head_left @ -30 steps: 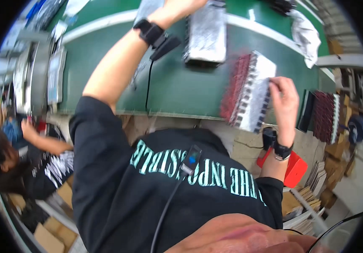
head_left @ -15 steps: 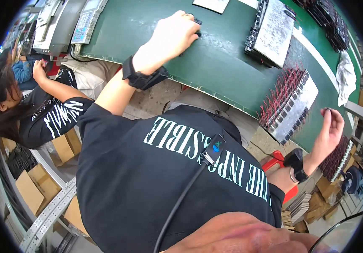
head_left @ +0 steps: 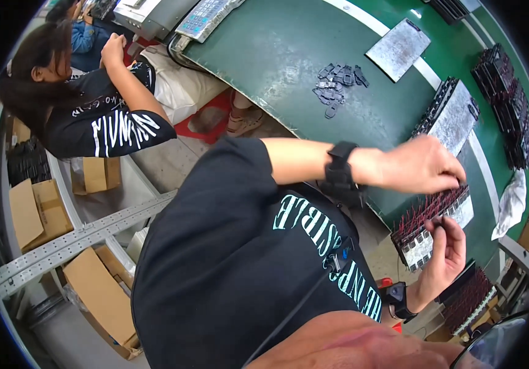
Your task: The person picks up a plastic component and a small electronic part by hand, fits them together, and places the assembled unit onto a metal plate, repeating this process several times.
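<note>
My left hand (head_left: 421,165) reaches across to the right, fingers closed in a pinch above the far end of a metal plate (head_left: 461,212). Anything between those fingertips is too small or hidden to name. Thin red wires (head_left: 413,222) bristle from the plate's left side, and small black parts line it. At the plate's near right edge, my right hand (head_left: 447,257) is closed, thumb and finger pinching a small dark piece (head_left: 439,221). A loose pile of small black plastic frames (head_left: 340,80) lies on the green table (head_left: 276,67), left of both hands.
A stack of metal plates (head_left: 455,117) stands behind my left hand, with a single plate (head_left: 398,49) farther off. Bundled black racks (head_left: 503,101) and a white cloth (head_left: 510,206) lie at right. A co-worker (head_left: 104,117) sits at left, near a machine with a keypad (head_left: 209,18).
My left hand has swung right, from the table at the black frames to the wired plate, uncovering the pile. My right hand has come in closer to the plate. The view has shifted too.
</note>
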Demonstrator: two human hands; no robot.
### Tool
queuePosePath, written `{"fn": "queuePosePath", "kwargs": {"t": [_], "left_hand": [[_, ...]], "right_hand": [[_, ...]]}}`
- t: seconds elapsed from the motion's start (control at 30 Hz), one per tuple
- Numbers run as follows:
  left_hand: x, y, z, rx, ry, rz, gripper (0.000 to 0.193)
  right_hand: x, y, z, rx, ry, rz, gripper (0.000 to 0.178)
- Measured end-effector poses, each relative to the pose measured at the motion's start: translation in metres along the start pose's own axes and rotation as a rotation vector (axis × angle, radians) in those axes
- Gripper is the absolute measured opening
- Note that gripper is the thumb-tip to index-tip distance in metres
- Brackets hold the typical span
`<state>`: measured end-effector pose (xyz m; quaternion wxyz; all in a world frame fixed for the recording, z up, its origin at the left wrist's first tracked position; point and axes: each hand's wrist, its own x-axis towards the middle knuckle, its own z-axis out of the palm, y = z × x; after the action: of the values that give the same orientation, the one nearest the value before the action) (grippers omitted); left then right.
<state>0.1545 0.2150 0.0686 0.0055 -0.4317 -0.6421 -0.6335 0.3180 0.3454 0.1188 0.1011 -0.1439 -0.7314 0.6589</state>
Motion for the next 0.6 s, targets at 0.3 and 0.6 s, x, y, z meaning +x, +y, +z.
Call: {"fn": "queuePosePath", "kwargs": {"t": [0.3,0.6], "left_hand": [[-0.008,0.002,0.033,-0.547,-0.025,-0.394,0.020],[-0.010,0.012,0.038,-0.710,-0.067,-0.701,0.023]], "right_hand": [[0.010,0.023,-0.005,-0.165,0.290,-0.090,0.017],[0.026,0.025,-0.010,-0.141,0.273,-0.029,0.016]]}}
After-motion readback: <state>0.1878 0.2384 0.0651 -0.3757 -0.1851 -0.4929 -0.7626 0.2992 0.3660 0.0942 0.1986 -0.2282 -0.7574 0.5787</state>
